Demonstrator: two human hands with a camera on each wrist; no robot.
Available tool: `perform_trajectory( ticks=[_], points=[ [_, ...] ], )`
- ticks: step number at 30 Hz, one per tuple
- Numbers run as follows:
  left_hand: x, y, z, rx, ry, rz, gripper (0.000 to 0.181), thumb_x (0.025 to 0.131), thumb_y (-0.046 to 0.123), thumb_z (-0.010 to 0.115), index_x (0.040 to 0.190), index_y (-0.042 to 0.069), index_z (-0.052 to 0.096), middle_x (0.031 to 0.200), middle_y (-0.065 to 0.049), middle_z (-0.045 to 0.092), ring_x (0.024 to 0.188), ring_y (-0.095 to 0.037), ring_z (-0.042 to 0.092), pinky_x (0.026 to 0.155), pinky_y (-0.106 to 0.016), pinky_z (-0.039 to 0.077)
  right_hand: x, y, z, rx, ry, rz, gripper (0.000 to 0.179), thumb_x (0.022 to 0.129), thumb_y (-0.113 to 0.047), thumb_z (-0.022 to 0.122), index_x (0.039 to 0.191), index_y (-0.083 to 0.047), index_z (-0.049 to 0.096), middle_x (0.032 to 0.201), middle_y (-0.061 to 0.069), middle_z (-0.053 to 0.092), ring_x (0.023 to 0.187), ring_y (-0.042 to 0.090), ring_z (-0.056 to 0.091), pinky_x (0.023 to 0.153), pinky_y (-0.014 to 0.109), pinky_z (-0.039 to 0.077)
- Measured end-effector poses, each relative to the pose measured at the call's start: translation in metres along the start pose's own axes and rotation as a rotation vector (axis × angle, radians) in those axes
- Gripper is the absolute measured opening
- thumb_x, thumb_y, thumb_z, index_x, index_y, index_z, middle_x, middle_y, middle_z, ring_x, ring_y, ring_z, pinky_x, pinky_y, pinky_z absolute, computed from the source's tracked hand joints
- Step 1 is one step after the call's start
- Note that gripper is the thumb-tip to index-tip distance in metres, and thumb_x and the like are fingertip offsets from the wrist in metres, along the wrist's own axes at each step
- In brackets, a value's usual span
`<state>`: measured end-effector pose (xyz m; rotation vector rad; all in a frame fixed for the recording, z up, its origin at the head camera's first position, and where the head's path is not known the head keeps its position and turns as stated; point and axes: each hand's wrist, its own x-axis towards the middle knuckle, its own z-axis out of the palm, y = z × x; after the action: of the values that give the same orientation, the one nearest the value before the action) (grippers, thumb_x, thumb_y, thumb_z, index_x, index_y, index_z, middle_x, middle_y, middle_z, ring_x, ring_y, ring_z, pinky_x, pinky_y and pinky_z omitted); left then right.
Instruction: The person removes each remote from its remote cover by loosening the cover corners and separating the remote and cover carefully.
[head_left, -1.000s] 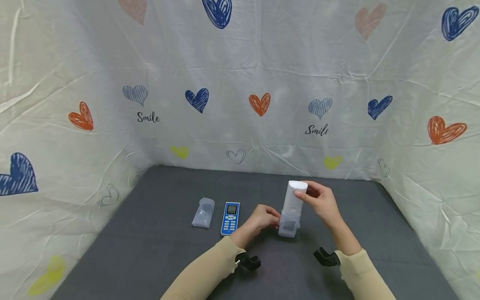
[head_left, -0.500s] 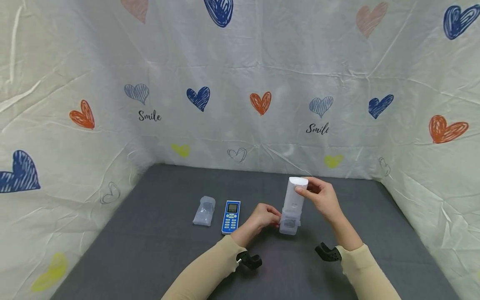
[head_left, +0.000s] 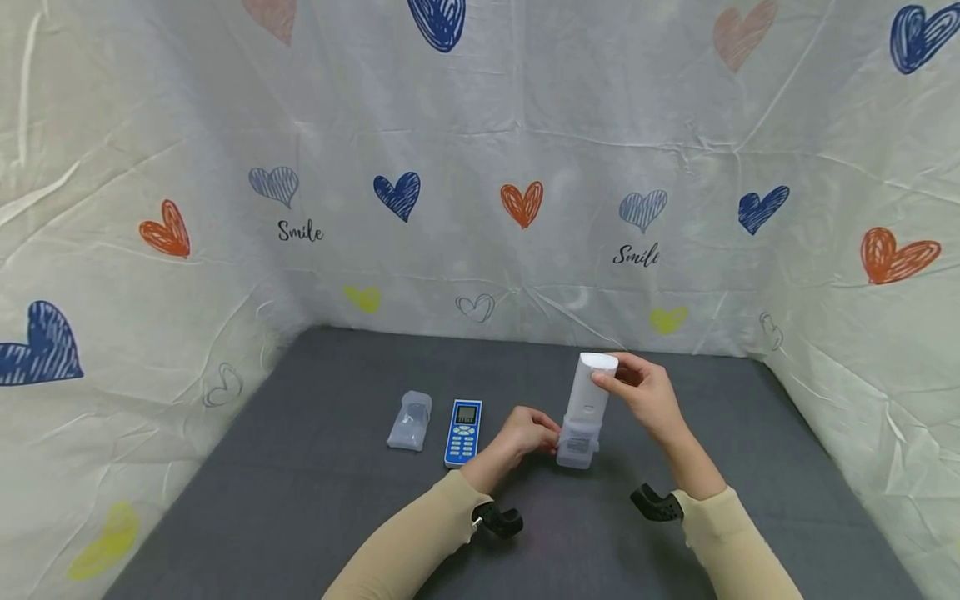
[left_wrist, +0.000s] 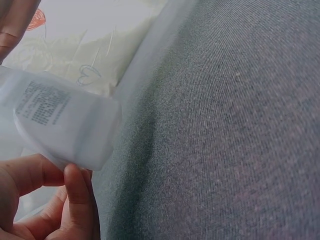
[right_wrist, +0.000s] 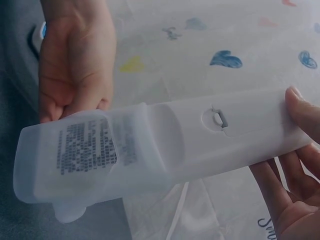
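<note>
A white remote control [head_left: 589, 392], its back with a battery cover catch facing the right wrist camera, stands nearly upright above the grey table. Its lower end sits inside a translucent sleeve [head_left: 576, 448], through which printed text shows in both wrist views. My right hand [head_left: 649, 402] grips the remote's upper end, thumb on one side and fingers on the other. At the sleeve's left edge my left hand [head_left: 525, 435] pinches the sleeve's rim or tab [left_wrist: 37, 140] between thumb and forefinger. How deep the remote goes in is partly blurred by the frosted material.
A blue remote with a small screen and pale buttons [head_left: 462, 433] lies left of my left hand. Farther left lies another translucent sleeve [head_left: 410, 421]. White cloth [head_left: 570, 167] printed with hearts closes off the back and sides of the grey table [head_left: 337, 533].
Both hands keep their holds. The remote and sleeve have risen very slightly in the head view, which has itself shifted a little.
</note>
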<state>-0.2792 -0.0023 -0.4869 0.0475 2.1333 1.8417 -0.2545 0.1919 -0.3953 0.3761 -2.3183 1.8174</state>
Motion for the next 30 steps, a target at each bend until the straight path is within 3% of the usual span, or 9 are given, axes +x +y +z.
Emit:
perform_trajectory(
  ticks=[13, 23, 30],
  points=[
    [-0.006, 0.001, -0.004, 0.010, -0.002, 0.032, 0.011, 0.074, -0.011, 0.064, 0.084, -0.010, 0.068, 0.073, -0.009, 0.067, 0.055, -0.010, 0.060, 0.061, -0.031, 0.057, 0.000, -0.001, -0.002, 0.018, 0.004, 0.012, 0.039, 0.084, -0.018, 0.073, 0.115, 0.003, 0.063, 0.094, -0.009, 0.065, 0.087, 0.006, 0.063, 0.075, 0.022, 0.052],
    [-0.002, -0.007, -0.008, 0.044, 0.000, 0.012, 0.009, 0.075, -0.008, 0.067, 0.083, -0.007, 0.070, 0.076, -0.011, 0.067, 0.056, -0.011, 0.061, 0.061, -0.030, 0.057, -0.002, 0.004, -0.005, 0.049, 0.018, -0.023, 0.035, 0.083, -0.016, 0.073, 0.112, 0.002, 0.063, 0.094, -0.010, 0.065, 0.084, 0.005, 0.063, 0.074, 0.022, 0.053],
    [-0.001, -0.009, -0.010, 0.012, 0.011, 0.000, 0.010, 0.075, -0.010, 0.065, 0.085, -0.009, 0.069, 0.072, -0.008, 0.066, 0.056, -0.011, 0.061, 0.061, -0.030, 0.057, -0.004, 0.006, -0.006, 0.069, 0.007, -0.024, 0.035, 0.083, -0.014, 0.073, 0.113, 0.002, 0.063, 0.095, -0.010, 0.065, 0.086, 0.005, 0.063, 0.075, 0.022, 0.053]
  ],
)
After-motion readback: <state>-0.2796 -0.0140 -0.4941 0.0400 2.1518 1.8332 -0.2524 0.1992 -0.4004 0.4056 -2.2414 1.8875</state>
